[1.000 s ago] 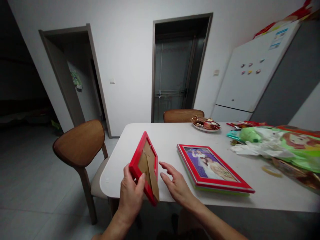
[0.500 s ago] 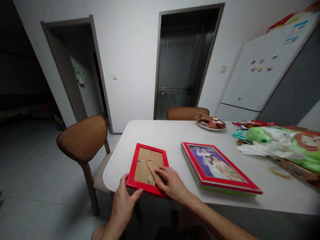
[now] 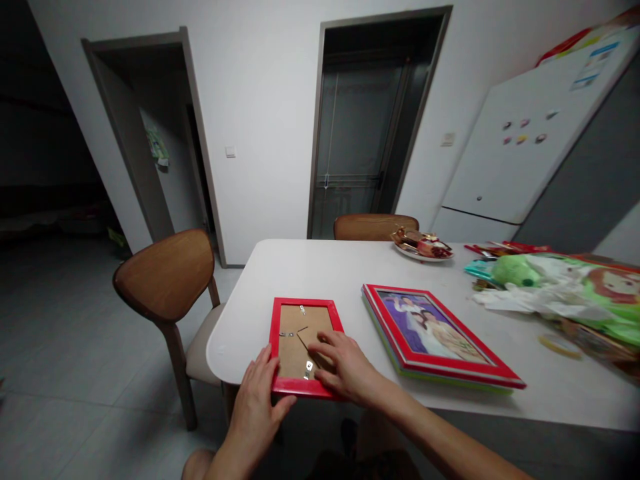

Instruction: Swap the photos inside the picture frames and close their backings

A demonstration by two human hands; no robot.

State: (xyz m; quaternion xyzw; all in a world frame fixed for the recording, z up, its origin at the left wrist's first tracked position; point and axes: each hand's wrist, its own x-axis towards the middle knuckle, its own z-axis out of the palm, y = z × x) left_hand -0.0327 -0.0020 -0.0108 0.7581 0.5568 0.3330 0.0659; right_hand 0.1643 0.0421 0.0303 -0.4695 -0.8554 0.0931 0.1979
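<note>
A small red picture frame (image 3: 305,390) lies face down at the table's near edge, its brown backing board (image 3: 293,360) uppermost. Metal clips (image 3: 309,370) and a slanted cut line show on the board. My left hand (image 3: 257,400) holds the frame's near left corner, fingers along the left side and thumb by the near edge. From the right, my right hand (image 3: 345,367) grips the frame's right part, its bent fingertips resting on the backing; what lies under the palm is hidden. To the right is a stack of larger frames, the top one a red picture frame (image 3: 500,373) around a photo.
The white table (image 3: 300,267) carries a plate (image 3: 420,255) of reddish items at the back. A tape roll (image 3: 560,346) and a pile of green and white packaging (image 3: 545,287) lie on the right. Wooden chairs stand left (image 3: 170,287) and behind (image 3: 375,227).
The small frame has turned slightly and now lies a little further right. Its metal clips sit at different angles. My left hand has shifted right with its fingers stretched along the frame's side.
</note>
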